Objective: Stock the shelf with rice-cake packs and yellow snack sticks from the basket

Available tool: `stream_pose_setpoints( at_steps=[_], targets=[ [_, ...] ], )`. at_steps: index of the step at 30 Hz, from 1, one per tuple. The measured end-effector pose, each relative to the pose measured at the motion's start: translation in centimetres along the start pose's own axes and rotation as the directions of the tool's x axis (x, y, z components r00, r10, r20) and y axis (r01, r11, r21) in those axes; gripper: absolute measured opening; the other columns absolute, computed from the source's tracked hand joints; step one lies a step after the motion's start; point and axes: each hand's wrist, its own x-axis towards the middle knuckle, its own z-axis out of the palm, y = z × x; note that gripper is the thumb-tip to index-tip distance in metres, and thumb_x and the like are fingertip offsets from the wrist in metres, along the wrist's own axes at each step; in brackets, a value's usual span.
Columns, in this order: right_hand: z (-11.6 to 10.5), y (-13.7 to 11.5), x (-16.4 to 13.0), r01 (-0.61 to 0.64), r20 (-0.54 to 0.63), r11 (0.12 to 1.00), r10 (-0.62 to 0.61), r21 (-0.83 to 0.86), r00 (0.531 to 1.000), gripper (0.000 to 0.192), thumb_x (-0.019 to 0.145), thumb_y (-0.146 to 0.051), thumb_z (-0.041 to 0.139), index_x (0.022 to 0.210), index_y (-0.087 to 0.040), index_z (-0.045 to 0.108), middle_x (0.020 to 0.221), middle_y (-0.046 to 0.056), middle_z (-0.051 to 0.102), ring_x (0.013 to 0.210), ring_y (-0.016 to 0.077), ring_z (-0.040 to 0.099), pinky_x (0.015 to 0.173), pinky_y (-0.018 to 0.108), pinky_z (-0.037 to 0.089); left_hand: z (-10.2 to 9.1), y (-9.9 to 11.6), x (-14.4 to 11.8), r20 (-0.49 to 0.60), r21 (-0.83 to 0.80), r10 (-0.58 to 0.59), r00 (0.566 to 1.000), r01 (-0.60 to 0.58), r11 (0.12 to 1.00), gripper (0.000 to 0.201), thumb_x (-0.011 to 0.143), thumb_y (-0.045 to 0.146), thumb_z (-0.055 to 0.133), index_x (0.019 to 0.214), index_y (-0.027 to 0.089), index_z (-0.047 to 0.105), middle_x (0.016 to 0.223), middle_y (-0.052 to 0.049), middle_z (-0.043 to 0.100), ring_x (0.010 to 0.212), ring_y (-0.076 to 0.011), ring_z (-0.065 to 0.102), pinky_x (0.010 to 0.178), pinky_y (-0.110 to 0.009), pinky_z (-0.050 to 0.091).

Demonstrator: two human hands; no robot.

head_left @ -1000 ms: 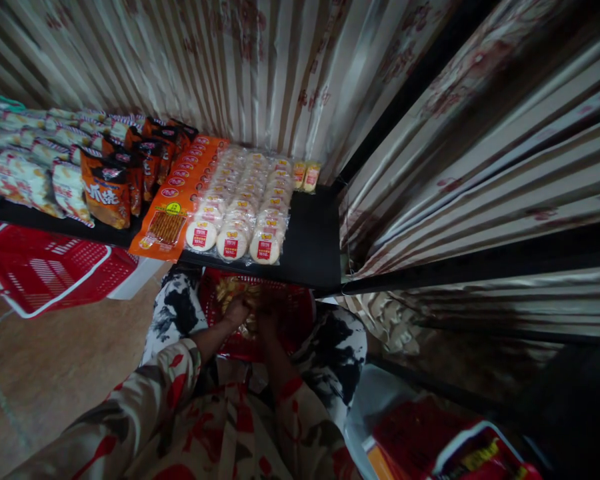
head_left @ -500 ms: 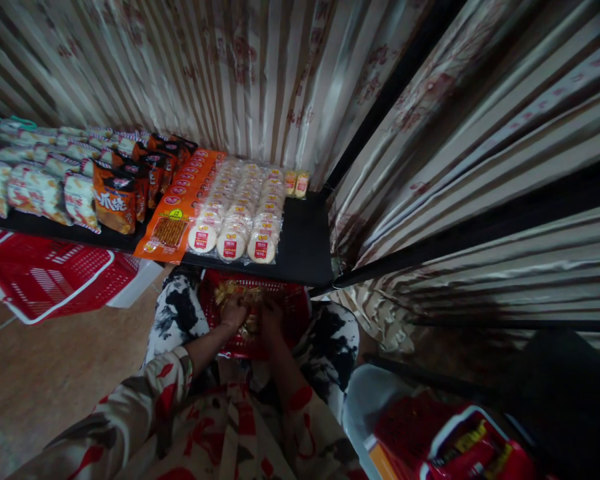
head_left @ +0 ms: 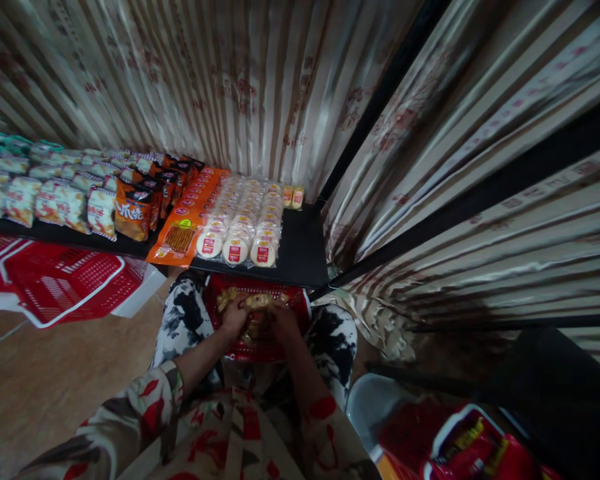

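A red plastic basket [head_left: 296, 308] rests on my knees under the front edge of a black shelf [head_left: 303, 250]. It holds small yellowish snack packets [head_left: 254, 301]. My left hand [head_left: 235, 313] and my right hand [head_left: 280, 319] are both inside the basket, fingers curled around a packet held between them. On the shelf just above lie rows of round rice crackers in clear wrap [head_left: 243, 223], and two small yellow packets [head_left: 291, 196] sit at the back.
Orange snack packs [head_left: 187, 213], dark orange bags [head_left: 135, 210] and pale bags [head_left: 40, 197] fill the shelf's left part. Empty red baskets [head_left: 63, 283] sit on the floor at left. Another red basket with goods [head_left: 460, 443] is at lower right. Striped curtains hang behind and right.
The view has tilted and the shelf sits a little lower in frame. My hands stay in the basket and have lifted a packet slightly toward its near rim.
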Motion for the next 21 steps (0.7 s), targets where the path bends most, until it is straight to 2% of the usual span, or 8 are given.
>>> stream_pose_setpoints(
  at_steps=[5,11,16,21],
  targets=[
    [-0.6,-1.2,-0.4,0.013,0.002,1.0,-0.013,-0.016,1.0,0.002,0.062,-0.023,0.061,0.063,-0.022,0.062,0.068,0.001,0.066,0.066,0.0163,0.059,0.059,0.026,0.048,-0.5,1.3,-1.3,0.008,-0.082,-0.018,1.0,0.019,0.996,0.038,0.078,0.008,0.045,0.114,0.016,0.051,0.078,0.002,0.061,0.059,-0.0074,0.058,0.054,-0.016,0.047],
    [-0.9,-2.1,-1.1,-0.094,-0.007,0.986,0.096,0.14,0.995,0.018,0.057,-0.029,0.067,0.073,-0.021,0.064,0.063,0.0,0.065,0.054,0.0123,0.056,0.051,0.024,0.045,-1.1,2.3,-2.7,0.022,-0.131,0.018,1.0,-0.015,0.991,0.04,0.076,0.008,0.047,0.115,0.017,0.051,0.087,0.0,0.064,0.063,-0.008,0.061,0.056,-0.017,0.049],
    [-1.7,-3.7,-2.2,-0.128,0.043,0.97,0.122,0.207,0.992,0.035,0.051,-0.031,0.073,0.082,-0.017,0.066,0.059,-0.002,0.064,0.045,0.0076,0.051,0.044,0.019,0.038,-1.6,2.9,-3.5,0.059,-0.074,0.11,0.992,-0.106,0.992,0.032,0.074,0.009,0.055,0.105,0.017,0.058,0.087,0.0,0.067,0.071,-0.01,0.063,0.063,-0.019,0.05],
    [-2.2,-5.7,-3.0,-0.163,0.072,0.954,0.15,0.251,0.986,0.036,0.049,-0.028,0.078,0.081,-0.016,0.066,0.065,0.001,0.068,0.051,0.0098,0.058,0.047,0.02,0.044,-2.0,3.8,-4.3,-0.011,-0.017,0.224,0.974,-0.224,0.974,0.029,0.07,0.007,0.055,0.097,0.02,0.056,0.079,0.003,0.065,0.071,-0.0099,0.062,0.066,-0.019,0.049]
  ],
)
